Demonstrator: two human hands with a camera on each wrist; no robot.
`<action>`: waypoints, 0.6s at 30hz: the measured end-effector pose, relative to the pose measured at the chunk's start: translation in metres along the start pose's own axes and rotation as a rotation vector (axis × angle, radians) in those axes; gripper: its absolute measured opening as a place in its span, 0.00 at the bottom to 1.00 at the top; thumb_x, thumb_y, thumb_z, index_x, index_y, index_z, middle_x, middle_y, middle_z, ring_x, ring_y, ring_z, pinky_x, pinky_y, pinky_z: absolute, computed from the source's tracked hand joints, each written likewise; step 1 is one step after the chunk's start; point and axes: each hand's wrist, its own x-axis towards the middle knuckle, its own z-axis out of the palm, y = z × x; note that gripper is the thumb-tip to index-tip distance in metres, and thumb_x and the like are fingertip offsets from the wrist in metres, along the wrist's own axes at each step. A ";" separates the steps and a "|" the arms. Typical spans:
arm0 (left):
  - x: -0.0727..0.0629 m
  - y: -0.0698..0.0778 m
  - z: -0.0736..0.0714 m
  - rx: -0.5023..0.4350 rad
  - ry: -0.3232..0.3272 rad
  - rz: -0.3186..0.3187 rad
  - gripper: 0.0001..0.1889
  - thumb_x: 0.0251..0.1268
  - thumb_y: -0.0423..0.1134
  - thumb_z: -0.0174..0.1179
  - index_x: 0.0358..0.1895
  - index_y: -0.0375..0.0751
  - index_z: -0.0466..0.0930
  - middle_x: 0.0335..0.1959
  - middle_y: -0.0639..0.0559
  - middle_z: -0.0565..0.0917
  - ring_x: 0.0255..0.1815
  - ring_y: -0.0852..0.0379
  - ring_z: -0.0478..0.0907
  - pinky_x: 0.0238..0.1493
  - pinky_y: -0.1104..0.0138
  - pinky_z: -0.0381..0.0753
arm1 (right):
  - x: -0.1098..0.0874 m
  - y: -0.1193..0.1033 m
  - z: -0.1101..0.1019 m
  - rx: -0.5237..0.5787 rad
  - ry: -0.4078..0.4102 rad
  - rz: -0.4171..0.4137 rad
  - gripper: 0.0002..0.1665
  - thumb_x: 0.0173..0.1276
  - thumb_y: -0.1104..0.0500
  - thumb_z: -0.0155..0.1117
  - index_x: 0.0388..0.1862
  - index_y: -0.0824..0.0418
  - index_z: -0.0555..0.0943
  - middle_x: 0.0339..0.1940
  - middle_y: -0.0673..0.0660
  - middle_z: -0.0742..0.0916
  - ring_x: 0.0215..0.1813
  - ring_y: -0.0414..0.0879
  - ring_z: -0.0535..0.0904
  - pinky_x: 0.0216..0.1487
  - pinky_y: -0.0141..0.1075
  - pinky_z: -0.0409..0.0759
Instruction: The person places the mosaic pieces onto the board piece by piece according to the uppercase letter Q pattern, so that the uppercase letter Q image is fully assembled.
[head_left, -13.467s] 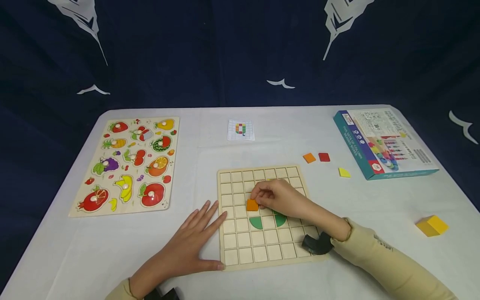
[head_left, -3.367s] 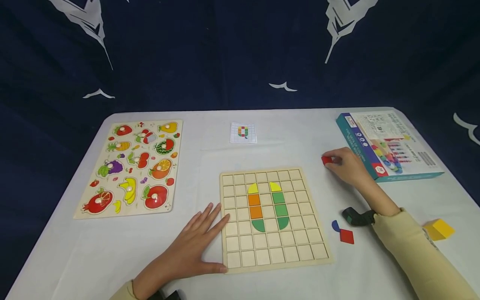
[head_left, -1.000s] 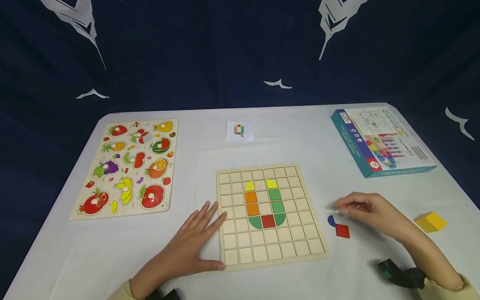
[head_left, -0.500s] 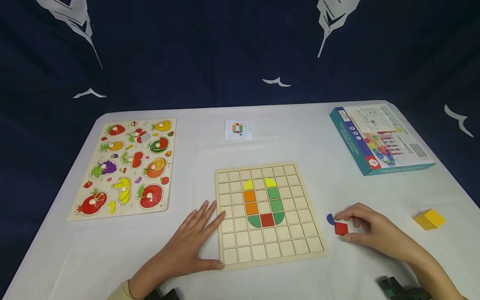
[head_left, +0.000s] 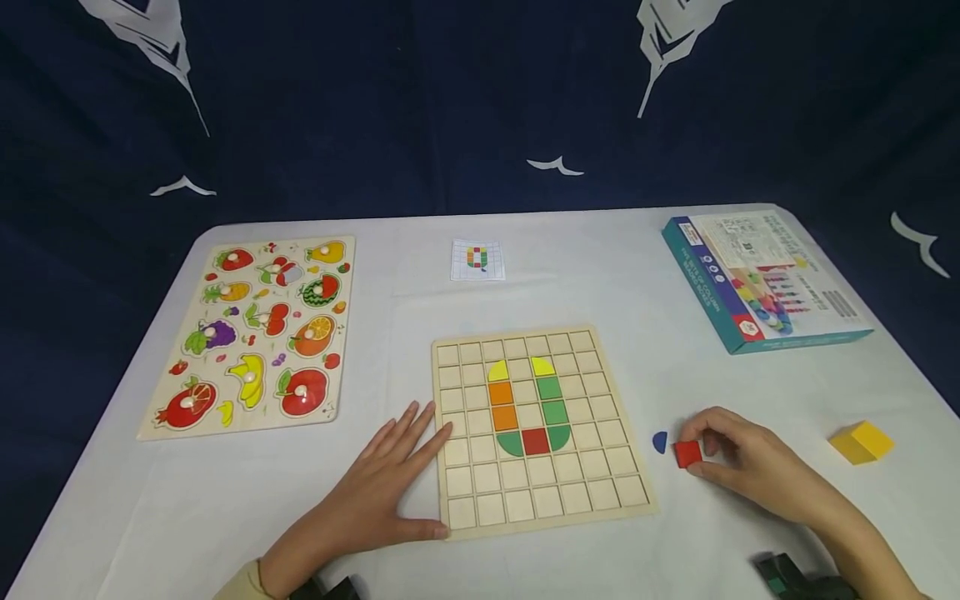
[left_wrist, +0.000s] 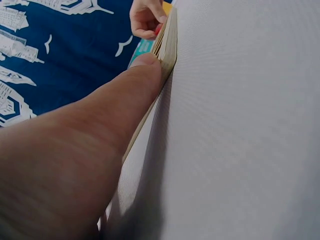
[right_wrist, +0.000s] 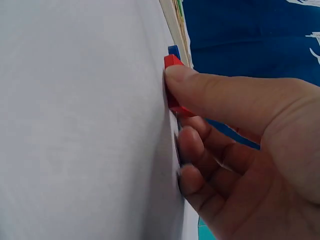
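Between thumb and forefinger, my right hand (head_left: 757,458) pinches a red square tile (head_left: 687,454), low over the table right of the board; the right wrist view shows the thumb over the tile (right_wrist: 173,62). A blue quarter-round tile (head_left: 660,442) lies just left of it. My left hand (head_left: 375,492) rests spread, fingertips and thumb at the left edge of the wooden grid board (head_left: 517,521). Set in the grid are two yellow quarter-rounds (head_left: 542,367), two orange squares (head_left: 503,417), green squares (head_left: 554,412) and green quarter-rounds (head_left: 511,443), plus one red square (head_left: 536,442).
A fruit puzzle board (head_left: 240,333) lies at the left. A small pattern card (head_left: 477,260) sits behind the grid board. At the right are a teal-sided box (head_left: 765,283) and a yellow block (head_left: 861,442).
Yellow, orange and green tiles, then a red one, came into the grid. My right hand came back to the right and took hold of another red tile. My left hand stayed put.
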 end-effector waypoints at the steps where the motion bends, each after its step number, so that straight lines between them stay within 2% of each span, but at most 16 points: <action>1: 0.000 0.000 0.000 -0.002 -0.001 -0.001 0.57 0.42 0.70 0.63 0.75 0.51 0.47 0.75 0.55 0.37 0.73 0.55 0.28 0.68 0.59 0.33 | 0.000 0.001 0.000 0.010 0.004 -0.002 0.28 0.39 0.72 0.77 0.34 0.49 0.76 0.31 0.42 0.76 0.33 0.37 0.69 0.32 0.24 0.68; 5: 0.000 0.001 -0.001 -0.013 0.000 0.003 0.57 0.42 0.71 0.62 0.75 0.50 0.47 0.75 0.54 0.38 0.73 0.55 0.28 0.68 0.58 0.33 | 0.001 0.003 -0.005 0.109 -0.033 0.037 0.21 0.46 0.72 0.74 0.31 0.51 0.76 0.30 0.44 0.78 0.32 0.38 0.72 0.33 0.24 0.73; 9: 0.000 0.001 0.000 -0.014 0.001 0.008 0.57 0.42 0.70 0.63 0.75 0.51 0.47 0.75 0.54 0.38 0.73 0.55 0.28 0.68 0.58 0.33 | 0.012 0.002 -0.016 0.233 -0.092 0.072 0.13 0.53 0.72 0.69 0.32 0.56 0.78 0.30 0.49 0.80 0.31 0.41 0.75 0.34 0.27 0.77; 13: 0.000 0.000 0.000 -0.008 0.003 0.009 0.57 0.42 0.71 0.62 0.75 0.51 0.46 0.75 0.54 0.37 0.73 0.55 0.28 0.68 0.59 0.33 | 0.034 -0.007 -0.022 0.333 -0.069 0.063 0.08 0.57 0.73 0.65 0.35 0.64 0.79 0.30 0.54 0.82 0.29 0.45 0.78 0.32 0.30 0.79; 18: -0.001 0.000 -0.001 -0.019 0.012 0.014 0.57 0.42 0.71 0.62 0.75 0.50 0.47 0.75 0.54 0.38 0.73 0.55 0.29 0.68 0.59 0.33 | 0.075 -0.031 -0.013 0.397 -0.029 0.074 0.04 0.61 0.70 0.64 0.36 0.68 0.79 0.29 0.57 0.84 0.30 0.49 0.80 0.33 0.33 0.80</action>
